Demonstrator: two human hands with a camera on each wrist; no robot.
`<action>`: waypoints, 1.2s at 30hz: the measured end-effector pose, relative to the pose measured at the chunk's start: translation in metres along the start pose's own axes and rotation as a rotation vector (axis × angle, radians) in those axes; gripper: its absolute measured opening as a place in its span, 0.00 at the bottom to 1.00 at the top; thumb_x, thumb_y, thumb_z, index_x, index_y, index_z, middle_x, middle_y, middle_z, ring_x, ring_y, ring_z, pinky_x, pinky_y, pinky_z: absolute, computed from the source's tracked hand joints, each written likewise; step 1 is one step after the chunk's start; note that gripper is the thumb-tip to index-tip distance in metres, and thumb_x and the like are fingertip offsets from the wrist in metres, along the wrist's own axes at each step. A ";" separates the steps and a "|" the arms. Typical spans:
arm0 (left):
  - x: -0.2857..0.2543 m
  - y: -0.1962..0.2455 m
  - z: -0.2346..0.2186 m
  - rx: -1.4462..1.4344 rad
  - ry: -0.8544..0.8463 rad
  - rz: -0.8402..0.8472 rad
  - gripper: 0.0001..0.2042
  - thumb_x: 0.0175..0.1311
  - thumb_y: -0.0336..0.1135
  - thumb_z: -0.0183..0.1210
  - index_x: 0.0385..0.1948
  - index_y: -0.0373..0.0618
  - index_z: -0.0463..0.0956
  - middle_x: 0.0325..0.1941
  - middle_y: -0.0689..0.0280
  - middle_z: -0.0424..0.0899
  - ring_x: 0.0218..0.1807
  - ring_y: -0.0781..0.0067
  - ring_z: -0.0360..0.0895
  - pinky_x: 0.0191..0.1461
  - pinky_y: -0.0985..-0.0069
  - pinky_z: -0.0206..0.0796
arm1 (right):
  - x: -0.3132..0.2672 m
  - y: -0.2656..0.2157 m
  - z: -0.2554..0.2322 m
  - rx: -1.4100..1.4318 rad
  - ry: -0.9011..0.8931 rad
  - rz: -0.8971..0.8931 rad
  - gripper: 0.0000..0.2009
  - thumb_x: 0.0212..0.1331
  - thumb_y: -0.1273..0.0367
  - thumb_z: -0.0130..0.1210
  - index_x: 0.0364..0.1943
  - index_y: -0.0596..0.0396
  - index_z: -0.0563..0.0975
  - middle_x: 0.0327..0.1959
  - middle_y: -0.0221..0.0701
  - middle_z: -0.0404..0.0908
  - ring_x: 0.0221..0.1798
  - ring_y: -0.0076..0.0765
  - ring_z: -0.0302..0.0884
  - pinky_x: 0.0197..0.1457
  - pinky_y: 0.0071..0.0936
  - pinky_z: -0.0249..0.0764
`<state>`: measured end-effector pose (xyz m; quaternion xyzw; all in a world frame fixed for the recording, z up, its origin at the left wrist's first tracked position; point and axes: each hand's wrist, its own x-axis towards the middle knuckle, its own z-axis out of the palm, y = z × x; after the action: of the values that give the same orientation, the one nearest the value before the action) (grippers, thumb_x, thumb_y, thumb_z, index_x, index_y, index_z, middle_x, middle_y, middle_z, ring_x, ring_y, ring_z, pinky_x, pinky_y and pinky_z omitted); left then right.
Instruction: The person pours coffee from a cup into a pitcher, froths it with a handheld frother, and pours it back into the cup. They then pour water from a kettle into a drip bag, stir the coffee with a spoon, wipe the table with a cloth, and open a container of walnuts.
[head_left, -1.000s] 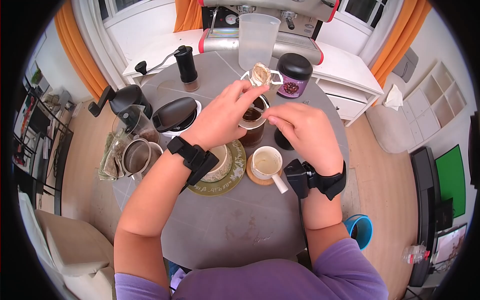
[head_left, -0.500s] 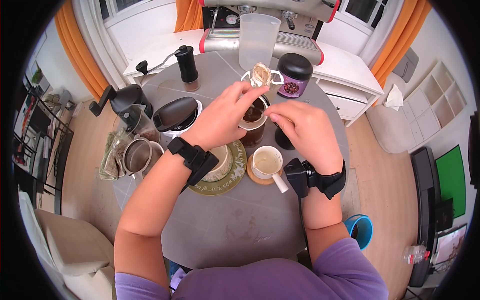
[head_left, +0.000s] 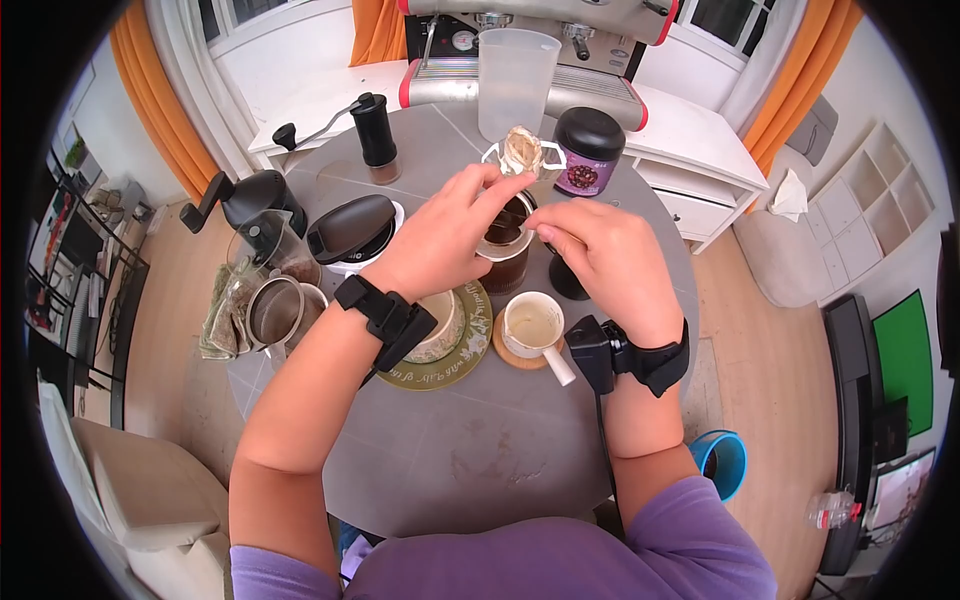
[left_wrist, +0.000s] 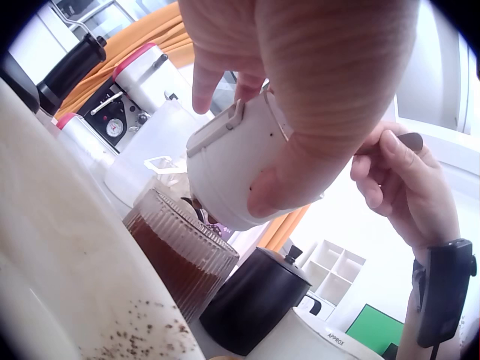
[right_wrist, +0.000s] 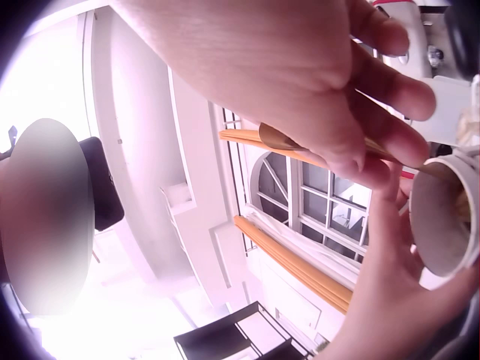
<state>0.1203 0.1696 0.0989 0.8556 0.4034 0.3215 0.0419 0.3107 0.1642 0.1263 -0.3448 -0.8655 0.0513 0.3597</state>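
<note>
My left hand (head_left: 440, 225) grips a white cylindrical cup (left_wrist: 229, 161) with a small clip-like piece on its side. The cup tilts with its mouth close over a ribbed glass (left_wrist: 176, 251) of brown liquid. Dark brown contents show inside the cup in the head view. With thumb and fingers, my right hand (head_left: 605, 260) pinches a slim metal spoon (right_wrist: 277, 138); its rounded end sticks out behind the hand while the other end reaches into the cup's mouth. Beside the glass stands a black lidded pot (left_wrist: 259, 300).
Nearer me, a white handled cup (head_left: 533, 325) sits on a wooden coaster, beside a green plate (head_left: 470, 365) bearing a bowl. A metal strainer (head_left: 275, 312), black grinders and a scale lie left. Behind stand a drip filter bag (head_left: 522, 150), clear pitcher (head_left: 515, 85) and purple-labelled jar (head_left: 588, 160).
My right fingers and the spoon shift slightly at the cup's mouth, and the dark contents look different inside it. My left hand and the cup stay nearly in place.
</note>
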 end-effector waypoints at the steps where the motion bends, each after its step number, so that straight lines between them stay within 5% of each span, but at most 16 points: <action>1: 0.000 0.000 0.000 0.002 -0.002 -0.008 0.40 0.32 0.18 0.59 0.57 0.50 0.58 0.48 0.59 0.62 0.47 0.59 0.68 0.50 0.72 0.65 | 0.000 0.000 0.000 0.037 0.021 -0.007 0.04 0.50 0.70 0.53 0.30 0.52 0.77 0.27 0.33 0.77 0.31 0.42 0.74 0.33 0.33 0.70; 26: -0.001 0.002 0.001 -0.040 0.028 -0.049 0.39 0.33 0.18 0.57 0.58 0.49 0.58 0.48 0.58 0.60 0.49 0.58 0.66 0.51 0.73 0.63 | -0.001 -0.001 -0.007 0.055 0.109 -0.016 0.05 0.48 0.71 0.55 0.31 0.53 0.77 0.28 0.33 0.78 0.30 0.40 0.75 0.32 0.31 0.71; 36: 0.000 0.000 0.005 -0.013 0.115 -0.093 0.32 0.35 0.24 0.62 0.50 0.42 0.61 0.48 0.57 0.61 0.46 0.55 0.68 0.48 0.70 0.65 | -0.002 -0.002 -0.008 0.038 0.153 -0.053 0.05 0.48 0.71 0.55 0.30 0.53 0.77 0.27 0.32 0.78 0.29 0.40 0.75 0.31 0.31 0.71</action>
<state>0.1230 0.1708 0.0950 0.8158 0.4423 0.3706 0.0388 0.3155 0.1602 0.1317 -0.3179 -0.8431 0.0317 0.4326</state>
